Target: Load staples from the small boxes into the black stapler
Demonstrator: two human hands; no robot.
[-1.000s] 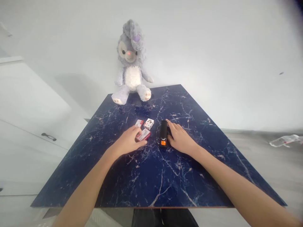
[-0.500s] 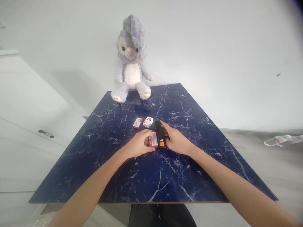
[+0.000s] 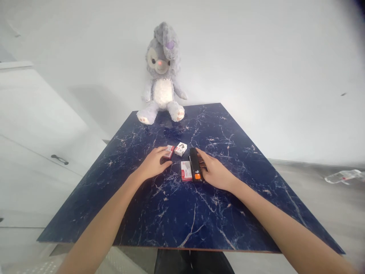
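Observation:
My left hand (image 3: 154,163) is open, thumb apart from the fingers, with its fingertips over the left part of a small red-and-white box (image 3: 170,151). Whether they touch that box I cannot tell. On the table, my right hand (image 3: 215,170) has its curled fingers and thumb against the right side of a black stapler (image 3: 195,163) with an orange patch at its near end. Against the stapler's left side lies another flat red-and-white box (image 3: 186,171), with no hand on it. A white box (image 3: 180,149) with a dark printed picture stands just beyond.
The blue marble-patterned table (image 3: 171,217) reaches back to a pale wall. A grey plush rabbit (image 3: 163,91) sits at its far edge. To the left stands a white cabinet with a dark handle (image 3: 59,159). A clear plastic object (image 3: 345,177) lies off to the right.
My left hand has let go of the box beside the stapler and moved left and away from me to the farther red-and-white box. My right hand stays at the stapler. The view shifted slightly.

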